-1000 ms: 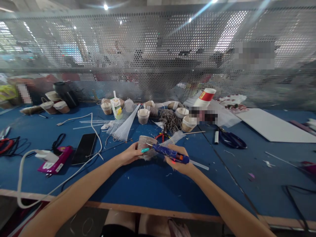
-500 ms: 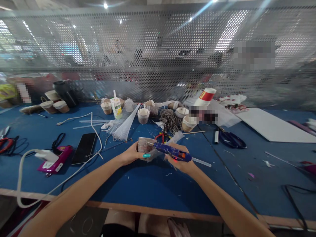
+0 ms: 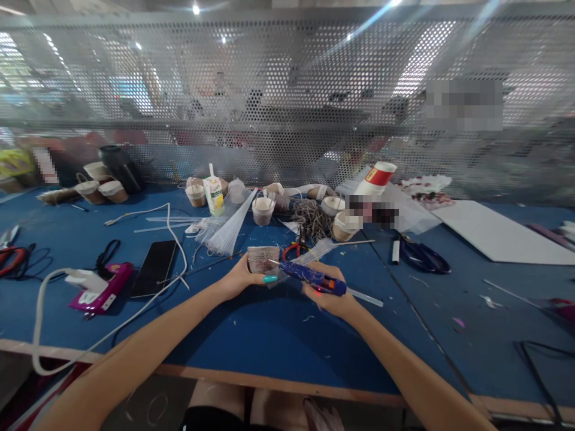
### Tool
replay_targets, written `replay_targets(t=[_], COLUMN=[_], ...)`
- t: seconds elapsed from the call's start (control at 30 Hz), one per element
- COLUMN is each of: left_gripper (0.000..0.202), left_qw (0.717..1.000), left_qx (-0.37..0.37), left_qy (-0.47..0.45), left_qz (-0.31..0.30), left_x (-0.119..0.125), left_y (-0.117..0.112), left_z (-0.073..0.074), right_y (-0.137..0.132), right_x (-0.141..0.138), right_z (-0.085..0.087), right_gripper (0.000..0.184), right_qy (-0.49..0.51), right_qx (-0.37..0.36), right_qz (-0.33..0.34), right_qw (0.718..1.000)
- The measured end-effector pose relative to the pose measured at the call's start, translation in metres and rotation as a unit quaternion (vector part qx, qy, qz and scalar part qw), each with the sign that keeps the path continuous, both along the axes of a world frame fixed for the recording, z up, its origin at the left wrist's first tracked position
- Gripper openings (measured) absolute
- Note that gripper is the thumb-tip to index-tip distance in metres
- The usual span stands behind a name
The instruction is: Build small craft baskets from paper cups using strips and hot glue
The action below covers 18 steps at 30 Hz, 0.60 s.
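My left hand (image 3: 242, 276) is closed round a small brown paper cup (image 3: 263, 258), held over the blue table (image 3: 251, 335) with its side toward me. My right hand (image 3: 330, 296) grips a blue glue gun (image 3: 312, 279) with a clear glue stick poking out of its back end. The gun's nozzle points left and touches or nearly touches the cup's right side. A red light glows on the gun under my fingers. Clear plastic film hangs below the cup.
Several paper cups (image 3: 263, 209), a drink carton (image 3: 213, 194), a twine tangle (image 3: 309, 218) and clear sticks (image 3: 229, 230) lie behind my hands. Red pliers (image 3: 294, 248), scissors (image 3: 422, 256), a white board (image 3: 498, 230), a phone (image 3: 155, 267), a pink glue gun (image 3: 101, 287) and a white cable (image 3: 173, 233) lie around. A perforated metal screen (image 3: 287, 90) closes the back.
My left hand has turned the cup a little and raised it slightly. The glue gun's nozzle stays at the cup's side. The view has shifted a bit.
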<state>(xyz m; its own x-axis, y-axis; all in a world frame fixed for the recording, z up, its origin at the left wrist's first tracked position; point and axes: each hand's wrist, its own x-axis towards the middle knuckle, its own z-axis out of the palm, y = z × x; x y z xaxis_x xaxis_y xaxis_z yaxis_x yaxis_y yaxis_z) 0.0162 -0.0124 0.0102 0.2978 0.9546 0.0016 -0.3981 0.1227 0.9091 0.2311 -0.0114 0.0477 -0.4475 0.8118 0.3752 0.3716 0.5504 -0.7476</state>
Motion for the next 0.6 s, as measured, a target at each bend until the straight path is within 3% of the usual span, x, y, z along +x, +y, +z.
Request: replay_targets(t=[0.6], left_gripper=[0.071], left_qw=[1.0], left_qx=[0.008], left_qy=[0.012], left_qz=[0.018], left_x=[0.0013], left_y=[0.001], left_z=[-0.0029], right_y=[-0.0039], right_x=[-0.0039], right_z=[0.0018], right_gripper=[0.02], right_qy=[-0.022], right_qx=[-0.025], right_qz=[-0.022], right_qw=[0.999])
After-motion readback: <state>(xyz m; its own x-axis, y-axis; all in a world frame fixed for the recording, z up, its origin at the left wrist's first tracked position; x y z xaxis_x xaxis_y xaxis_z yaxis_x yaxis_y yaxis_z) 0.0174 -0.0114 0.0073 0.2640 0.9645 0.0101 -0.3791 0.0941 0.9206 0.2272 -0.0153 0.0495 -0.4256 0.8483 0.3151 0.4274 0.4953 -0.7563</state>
